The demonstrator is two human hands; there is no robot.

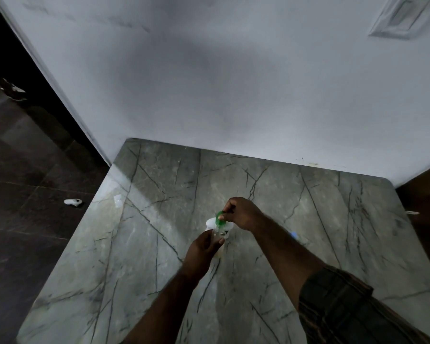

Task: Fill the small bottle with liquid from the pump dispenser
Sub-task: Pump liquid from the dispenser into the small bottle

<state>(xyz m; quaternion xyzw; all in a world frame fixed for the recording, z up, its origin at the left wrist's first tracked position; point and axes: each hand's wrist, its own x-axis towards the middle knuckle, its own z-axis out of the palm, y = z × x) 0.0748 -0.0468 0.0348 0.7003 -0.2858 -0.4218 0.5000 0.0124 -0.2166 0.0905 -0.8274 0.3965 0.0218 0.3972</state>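
Green plastic cap (219, 217) pinched in the right hand (241, 213) may slip free, tipping the small clear bottle (218, 233) the left hand (201, 248) grips.

The left hand (201, 249) wraps the small bottle (219, 233), leaving only its clear neck showing. The white pump dispenser (211, 222) behind it at 12 o'clock is largely covered by the green piece (219, 217) that the right hand (241, 214) pinches. At 3 o'clock a blue thing (294, 235) peeks from behind the right forearm, unidentifiable, and at 9 o'clock a white object (73, 202) on the floor is too small to tell.
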